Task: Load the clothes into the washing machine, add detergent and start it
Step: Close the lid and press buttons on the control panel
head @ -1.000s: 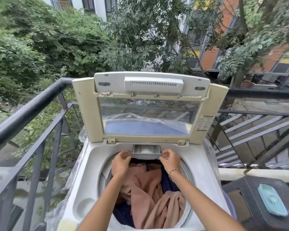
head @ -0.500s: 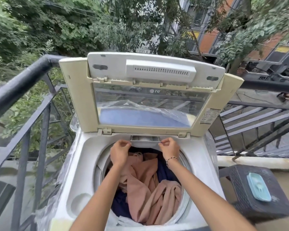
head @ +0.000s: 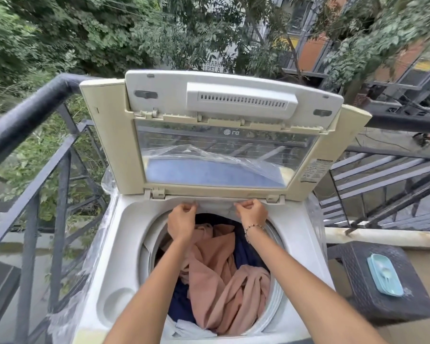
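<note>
Lid (head: 224, 135) logo: LG, seen mirrored.
Left hand (head: 181, 219), right hand (head: 252, 213): fingers pinched on detergent drawer (head: 215, 206), clothes (head: 221, 274) below.

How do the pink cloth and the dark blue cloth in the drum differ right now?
The pink cloth lies on top, spread across the drum's middle; the dark blue cloth sits beneath, showing only at the edges. The pink shows long draped folds; the blue's folds cannot be made out. Both lie inside the washing machine, touched by neither hand.
</note>
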A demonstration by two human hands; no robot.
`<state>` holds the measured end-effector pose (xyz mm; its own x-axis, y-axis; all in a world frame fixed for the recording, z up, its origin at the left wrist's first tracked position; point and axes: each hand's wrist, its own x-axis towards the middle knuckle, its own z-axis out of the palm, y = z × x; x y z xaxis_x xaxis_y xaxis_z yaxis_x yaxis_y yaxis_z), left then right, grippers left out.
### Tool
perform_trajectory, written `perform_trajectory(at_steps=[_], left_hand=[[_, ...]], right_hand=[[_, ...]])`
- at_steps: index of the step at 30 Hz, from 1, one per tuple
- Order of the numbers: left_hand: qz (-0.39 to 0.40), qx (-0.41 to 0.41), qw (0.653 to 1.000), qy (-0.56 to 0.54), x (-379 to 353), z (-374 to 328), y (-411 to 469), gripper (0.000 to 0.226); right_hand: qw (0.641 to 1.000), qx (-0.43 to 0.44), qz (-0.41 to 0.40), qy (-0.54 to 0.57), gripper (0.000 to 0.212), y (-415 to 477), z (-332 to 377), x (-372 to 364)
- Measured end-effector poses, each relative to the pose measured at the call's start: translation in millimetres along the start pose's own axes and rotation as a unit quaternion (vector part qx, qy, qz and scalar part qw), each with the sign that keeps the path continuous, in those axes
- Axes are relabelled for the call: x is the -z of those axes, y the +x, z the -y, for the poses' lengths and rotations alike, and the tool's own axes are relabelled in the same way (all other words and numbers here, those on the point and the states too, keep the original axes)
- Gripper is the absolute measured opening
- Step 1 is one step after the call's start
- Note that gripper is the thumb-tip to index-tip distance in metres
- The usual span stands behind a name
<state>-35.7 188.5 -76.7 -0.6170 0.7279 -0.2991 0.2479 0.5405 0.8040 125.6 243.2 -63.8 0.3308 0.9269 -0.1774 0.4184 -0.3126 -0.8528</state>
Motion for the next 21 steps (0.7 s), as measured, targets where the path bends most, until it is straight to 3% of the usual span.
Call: perform_trajectory(at_steps=[6,13,17,21], left_hand=[[0.150,-0.100,0.984,-0.005,-1,5,-11,0.023],[0.080,-0.250,0.965,0.011,26,-31,-38,0.016],[0.003,-0.423,0.906,0.014,63,-93,-50,0.014],[-0.148,-0.581,0.800,0.015,103,-164,-55,0.020]], right_hand=[[0.999,-0.003,0.046,-0.015,0.023,1,3,9],[0.986,0.051,0.162,-0.002,0.018,-13,23,42],[0.971,0.212,0.112,-0.011,0.009,-28,75,71],[0.890,0.450,-0.004,-0.075,0.012,-43,146,109]])
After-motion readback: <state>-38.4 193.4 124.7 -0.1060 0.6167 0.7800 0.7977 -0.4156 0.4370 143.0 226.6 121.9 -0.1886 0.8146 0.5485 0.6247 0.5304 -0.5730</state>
